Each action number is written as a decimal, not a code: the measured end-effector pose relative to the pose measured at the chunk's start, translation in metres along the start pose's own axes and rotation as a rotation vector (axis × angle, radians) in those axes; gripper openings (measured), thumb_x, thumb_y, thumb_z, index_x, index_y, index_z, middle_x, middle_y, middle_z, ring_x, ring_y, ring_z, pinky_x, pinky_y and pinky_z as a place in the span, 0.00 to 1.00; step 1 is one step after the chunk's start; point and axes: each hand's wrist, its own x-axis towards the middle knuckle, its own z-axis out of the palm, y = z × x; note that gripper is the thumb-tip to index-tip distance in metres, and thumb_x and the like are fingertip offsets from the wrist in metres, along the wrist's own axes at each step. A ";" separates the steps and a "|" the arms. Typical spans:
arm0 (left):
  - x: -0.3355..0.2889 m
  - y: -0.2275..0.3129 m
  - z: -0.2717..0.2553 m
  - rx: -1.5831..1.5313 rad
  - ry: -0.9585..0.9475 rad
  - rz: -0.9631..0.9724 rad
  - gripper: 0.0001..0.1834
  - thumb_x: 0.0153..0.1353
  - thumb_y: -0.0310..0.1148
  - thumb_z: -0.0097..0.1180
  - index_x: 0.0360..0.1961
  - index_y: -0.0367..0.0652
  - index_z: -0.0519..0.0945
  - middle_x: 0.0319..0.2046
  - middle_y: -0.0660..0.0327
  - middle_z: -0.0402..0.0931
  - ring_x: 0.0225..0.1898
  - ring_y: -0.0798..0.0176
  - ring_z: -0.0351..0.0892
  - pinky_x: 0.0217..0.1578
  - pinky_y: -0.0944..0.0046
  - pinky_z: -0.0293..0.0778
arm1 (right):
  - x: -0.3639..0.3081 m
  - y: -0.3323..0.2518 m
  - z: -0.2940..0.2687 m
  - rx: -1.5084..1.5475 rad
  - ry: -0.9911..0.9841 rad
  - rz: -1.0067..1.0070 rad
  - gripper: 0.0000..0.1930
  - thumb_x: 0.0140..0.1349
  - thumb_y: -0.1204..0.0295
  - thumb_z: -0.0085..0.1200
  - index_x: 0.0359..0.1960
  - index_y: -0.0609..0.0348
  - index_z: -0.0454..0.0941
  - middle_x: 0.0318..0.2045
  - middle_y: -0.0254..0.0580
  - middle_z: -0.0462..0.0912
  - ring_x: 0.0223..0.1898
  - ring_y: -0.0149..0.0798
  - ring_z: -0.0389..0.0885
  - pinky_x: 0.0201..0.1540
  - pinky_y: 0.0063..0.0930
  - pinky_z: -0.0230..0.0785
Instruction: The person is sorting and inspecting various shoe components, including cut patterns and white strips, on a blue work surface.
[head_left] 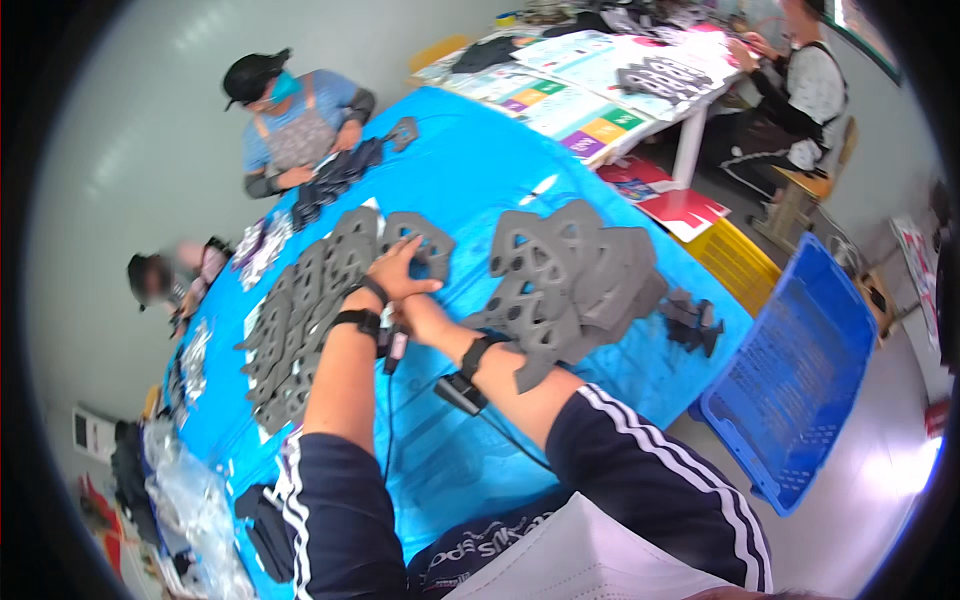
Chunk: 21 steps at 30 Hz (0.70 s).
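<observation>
Evidently the dark gray rows of overlapping cut-out pieces [300,300] fill the left of the work area, lying on the blue table cover [460,180] from about ten o'clock round to half past seven as measured from the left hand, with twelve at the top of the view. Next comes the left hand [400,272], its forearm entering from seven o'clock; it is spread open, palm down, fingers splayed and thumb pointing to three. It rests on the gray cut-out piece [443,243] at the top end of those rows, whose visible part reaches out toward one o'clock; its long axis seems to run from eleven to five, though the hand covers some of it. The left hand is clearly the nearer one. The right hand [420,313] sits just below, at five o'clock, tucked partly beneath the left wrist; its fingers are hidden, so I cannot tell whether it grips anything. Farther right, a loose gray heap [570,280] lies at three o'clock, small dark scraps [690,322] just past three, and a blue basket [790,390] between three and four.
</observation>
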 end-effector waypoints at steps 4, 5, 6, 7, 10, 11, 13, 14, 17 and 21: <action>0.083 0.119 -0.001 0.127 -0.049 0.218 0.52 0.37 0.54 0.63 0.63 0.51 0.51 0.62 0.46 0.47 0.60 0.43 0.54 0.57 0.52 0.57 | 0.005 0.115 -0.061 0.469 0.283 0.059 0.10 0.45 0.78 0.52 0.32 0.62 0.73 0.25 0.50 0.76 0.28 0.47 0.73 0.33 0.35 0.66; 0.055 0.071 0.003 0.118 -0.096 0.122 0.48 0.40 0.47 0.60 0.63 0.50 0.52 0.62 0.47 0.48 0.59 0.45 0.57 0.55 0.53 0.60 | 0.013 0.082 -0.009 0.803 0.197 0.230 0.11 0.44 0.77 0.53 0.32 0.62 0.72 0.27 0.50 0.76 0.29 0.48 0.74 0.33 0.35 0.66; 0.030 0.042 -0.003 0.103 -0.122 0.066 0.45 0.42 0.41 0.57 0.63 0.50 0.52 0.62 0.47 0.49 0.58 0.46 0.59 0.54 0.54 0.62 | 0.016 0.054 0.019 1.089 0.121 0.405 0.11 0.44 0.76 0.53 0.33 0.62 0.72 0.28 0.51 0.76 0.30 0.49 0.74 0.33 0.36 0.66; 0.044 0.051 0.002 0.122 0.043 0.206 0.40 0.42 0.34 0.51 0.61 0.47 0.54 0.56 0.44 0.59 0.52 0.47 0.67 0.49 0.54 0.67 | 0.017 0.073 0.009 0.879 0.152 0.329 0.11 0.45 0.75 0.53 0.32 0.62 0.72 0.29 0.51 0.76 0.32 0.51 0.74 0.34 0.36 0.67; 0.068 0.075 -0.012 0.239 -0.021 0.040 0.35 0.48 0.35 0.52 0.59 0.45 0.59 0.41 0.43 0.72 0.42 0.43 0.73 0.45 0.52 0.68 | 0.013 0.087 -0.017 0.546 0.153 0.102 0.08 0.49 0.74 0.49 0.31 0.62 0.72 0.30 0.53 0.77 0.35 0.52 0.75 0.33 0.38 0.67; 0.055 0.056 -0.006 0.232 -0.033 0.003 0.35 0.48 0.35 0.52 0.59 0.45 0.59 0.41 0.43 0.72 0.42 0.43 0.73 0.45 0.52 0.68 | 0.011 0.067 -0.004 0.844 0.095 0.261 0.04 0.53 0.73 0.46 0.28 0.60 0.70 0.24 0.43 0.71 0.28 0.41 0.71 0.28 0.31 0.63; 0.028 0.045 -0.010 0.112 -0.018 0.016 0.34 0.49 0.41 0.55 0.57 0.39 0.62 0.42 0.44 0.73 0.47 0.47 0.71 0.48 0.55 0.66 | 0.009 0.040 0.005 1.127 0.031 0.421 0.06 0.58 0.73 0.43 0.25 0.59 0.68 0.19 0.34 0.66 0.21 0.31 0.67 0.22 0.24 0.60; 0.024 0.037 -0.005 0.117 -0.012 0.011 0.34 0.49 0.41 0.55 0.57 0.39 0.62 0.42 0.44 0.73 0.47 0.47 0.71 0.48 0.55 0.66 | 0.010 0.033 0.007 1.252 0.062 0.503 0.06 0.57 0.71 0.44 0.28 0.61 0.70 0.25 0.41 0.71 0.27 0.38 0.71 0.28 0.30 0.62; 0.060 0.060 0.015 0.249 0.082 0.199 0.36 0.46 0.42 0.60 0.56 0.39 0.64 0.41 0.44 0.74 0.46 0.46 0.72 0.47 0.55 0.68 | 0.009 0.066 -0.028 1.040 0.152 0.427 0.09 0.56 0.69 0.45 0.31 0.62 0.72 0.28 0.46 0.76 0.31 0.42 0.74 0.33 0.36 0.64; 0.044 0.062 0.005 0.256 -0.005 0.088 0.29 0.49 0.38 0.55 0.52 0.39 0.67 0.39 0.44 0.74 0.41 0.45 0.74 0.43 0.53 0.70 | 0.001 0.037 -0.024 0.861 0.088 0.415 0.06 0.57 0.73 0.43 0.30 0.62 0.72 0.22 0.37 0.72 0.25 0.32 0.71 0.26 0.28 0.62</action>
